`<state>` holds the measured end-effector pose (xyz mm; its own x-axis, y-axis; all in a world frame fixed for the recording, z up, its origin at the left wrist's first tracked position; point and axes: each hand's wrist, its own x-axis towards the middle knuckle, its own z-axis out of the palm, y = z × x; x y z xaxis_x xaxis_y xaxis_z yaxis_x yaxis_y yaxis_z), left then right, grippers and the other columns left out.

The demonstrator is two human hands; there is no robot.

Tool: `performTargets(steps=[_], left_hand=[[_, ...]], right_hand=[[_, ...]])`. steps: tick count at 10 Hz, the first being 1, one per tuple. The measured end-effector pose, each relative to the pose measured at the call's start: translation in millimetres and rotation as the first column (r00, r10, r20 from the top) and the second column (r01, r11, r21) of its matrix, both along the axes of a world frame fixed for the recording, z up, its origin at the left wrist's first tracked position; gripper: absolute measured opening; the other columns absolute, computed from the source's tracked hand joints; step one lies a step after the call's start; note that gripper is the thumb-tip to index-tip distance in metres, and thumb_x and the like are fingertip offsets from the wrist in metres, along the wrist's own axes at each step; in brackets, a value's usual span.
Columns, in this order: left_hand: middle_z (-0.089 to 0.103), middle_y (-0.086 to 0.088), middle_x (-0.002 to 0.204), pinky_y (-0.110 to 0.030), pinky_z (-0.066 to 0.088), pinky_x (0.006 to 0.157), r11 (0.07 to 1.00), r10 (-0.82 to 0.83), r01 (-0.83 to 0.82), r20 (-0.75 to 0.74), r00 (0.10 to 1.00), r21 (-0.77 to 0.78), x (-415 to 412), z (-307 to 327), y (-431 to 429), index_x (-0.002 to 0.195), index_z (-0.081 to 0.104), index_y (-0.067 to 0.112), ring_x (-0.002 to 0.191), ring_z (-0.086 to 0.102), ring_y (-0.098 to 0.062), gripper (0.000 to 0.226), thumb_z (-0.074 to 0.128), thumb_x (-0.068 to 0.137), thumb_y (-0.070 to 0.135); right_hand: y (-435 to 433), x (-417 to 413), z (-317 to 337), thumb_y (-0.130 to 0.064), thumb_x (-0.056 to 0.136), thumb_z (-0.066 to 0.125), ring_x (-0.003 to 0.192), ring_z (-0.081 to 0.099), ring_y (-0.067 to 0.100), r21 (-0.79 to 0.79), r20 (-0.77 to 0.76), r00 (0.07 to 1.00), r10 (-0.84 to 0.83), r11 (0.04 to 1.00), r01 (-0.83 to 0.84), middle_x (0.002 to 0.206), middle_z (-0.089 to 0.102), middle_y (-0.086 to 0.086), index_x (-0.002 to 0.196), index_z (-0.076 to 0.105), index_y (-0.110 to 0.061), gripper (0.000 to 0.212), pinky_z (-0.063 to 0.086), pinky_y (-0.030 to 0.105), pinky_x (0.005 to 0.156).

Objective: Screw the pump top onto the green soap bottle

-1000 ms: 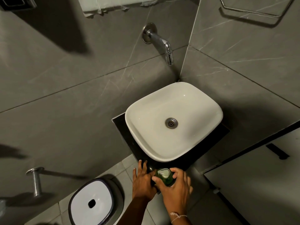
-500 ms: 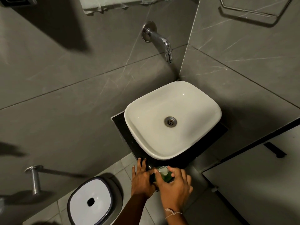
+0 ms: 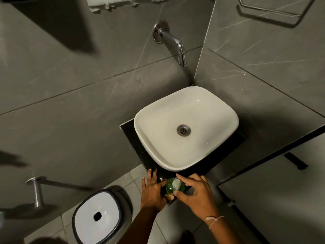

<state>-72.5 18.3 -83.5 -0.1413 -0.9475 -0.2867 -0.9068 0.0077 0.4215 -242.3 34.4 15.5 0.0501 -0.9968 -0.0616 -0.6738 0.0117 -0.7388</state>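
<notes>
The green soap bottle (image 3: 170, 188) stands on the near corner of the black counter (image 3: 131, 136), seen from above. Its white pump top (image 3: 176, 183) sits on the bottle's neck. My left hand (image 3: 152, 192) presses against the bottle's left side, fingers stretched along the counter edge. My right hand (image 3: 195, 194) reaches in from the right, with forefinger and thumb pinched around the pump top. The lower part of the bottle is hidden by both hands.
A white basin (image 3: 186, 127) fills most of the counter just beyond the bottle, under a chrome wall tap (image 3: 173, 43). A white-lidded bin (image 3: 98, 217) stands on the tiled floor to the left. A door (image 3: 281, 199) is at the right.
My right hand has shifted its grip around the pump top, the fingers turning and the palm drawing to the right. The left hand stays against the bottle.
</notes>
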Motion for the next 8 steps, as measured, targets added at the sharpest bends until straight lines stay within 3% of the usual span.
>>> performTargets(steps=[2,5,6,7,8], left_hand=[[0.009,-0.006,0.162,-0.051,-0.001,0.121,1.000,0.007,-0.007,0.000,1.000,0.021,-0.5,3.5,-1.1,0.130,0.050,0.036,0.148,-0.013,-0.026,0.064,0.068,0.073,0.059],[0.007,-0.007,0.162,-0.052,0.001,0.121,1.000,0.004,-0.004,0.002,1.000,0.026,-1.1,2.9,-1.5,0.131,0.049,0.038,0.148,-0.014,-0.027,0.065,0.068,0.072,0.059],[0.002,-0.009,0.162,-0.052,0.000,0.120,0.998,-0.026,0.026,0.003,1.000,0.058,1.2,2.2,-2.2,0.131,0.048,0.037,0.147,-0.016,-0.028,0.068,0.069,0.070,0.059],[-0.002,-0.008,0.162,-0.052,0.000,0.120,0.994,-0.064,0.062,0.019,0.998,0.095,10.0,6.4,2.2,0.140,0.036,0.038,0.147,-0.014,-0.029,0.083,0.070,0.068,0.059],[0.004,-0.006,0.162,-0.050,0.003,0.122,1.000,0.006,-0.006,0.055,0.998,-0.002,29.6,8.2,5.9,0.141,0.035,0.036,0.148,-0.008,-0.028,0.067,0.062,0.081,0.050]], right_hand=[[-9.7,-12.3,-2.0,-0.042,0.065,0.076,0.089,0.047,0.010,0.075,0.053,0.992,0.115,0.990,-0.118,0.082,0.052,-0.014,0.119,0.060,-0.049,0.057,0.040,0.009,0.079],[-16.2,-18.8,2.7,-0.051,0.063,0.074,0.092,0.048,0.010,0.118,0.091,0.979,0.184,0.974,-0.194,0.086,0.054,-0.011,0.117,0.049,-0.062,0.061,0.043,0.016,0.083],[-9.8,-22.8,8.9,-0.044,0.066,0.077,0.088,0.047,0.008,0.060,0.182,0.980,0.083,0.994,-0.096,0.087,0.052,-0.008,0.129,0.046,-0.053,0.071,0.042,0.014,0.080],[-9.5,-26.2,33.1,-0.023,0.078,0.077,0.084,0.052,0.017,0.010,0.297,0.953,-0.065,0.998,0.065,0.088,0.055,-0.006,0.131,0.050,-0.042,0.063,0.045,0.023,0.078],[-7.8,-34.3,76.1,-0.024,0.084,0.070,0.079,0.058,0.014,-0.070,0.440,0.887,-0.141,0.979,0.191,0.089,0.062,-0.007,0.124,0.054,-0.047,0.049,0.048,0.024,0.073]])
